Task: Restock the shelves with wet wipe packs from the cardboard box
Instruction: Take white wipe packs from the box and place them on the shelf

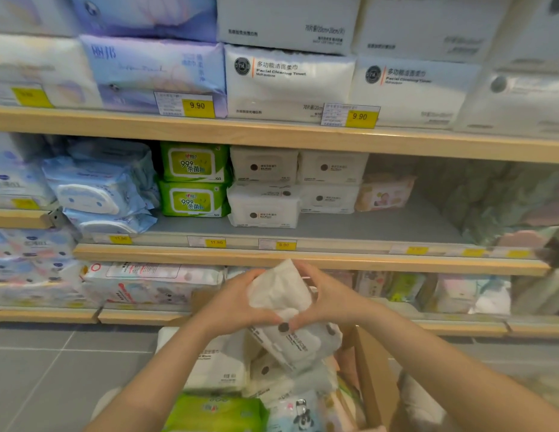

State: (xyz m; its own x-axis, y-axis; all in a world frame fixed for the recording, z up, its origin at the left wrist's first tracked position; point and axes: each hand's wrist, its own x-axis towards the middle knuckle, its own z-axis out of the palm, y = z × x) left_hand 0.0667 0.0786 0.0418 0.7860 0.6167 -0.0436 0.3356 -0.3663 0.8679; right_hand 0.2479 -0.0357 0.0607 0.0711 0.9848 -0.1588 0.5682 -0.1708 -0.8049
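Below your forearms sits the cardboard box (pixel 376 381), packed with wet wipe packs, a green pack (pixel 216 413) nearest you. Your left hand (pixel 237 302) and right hand (pixel 326 296) each close a grip round the sides of one white wet wipe pack (pixel 279 294), held tilted above the box, in front of the wooden shelf edge (pixel 303 260). Matching white packs (pixel 264 205) stand stacked on the middle shelf beside green ones (pixel 194 180).
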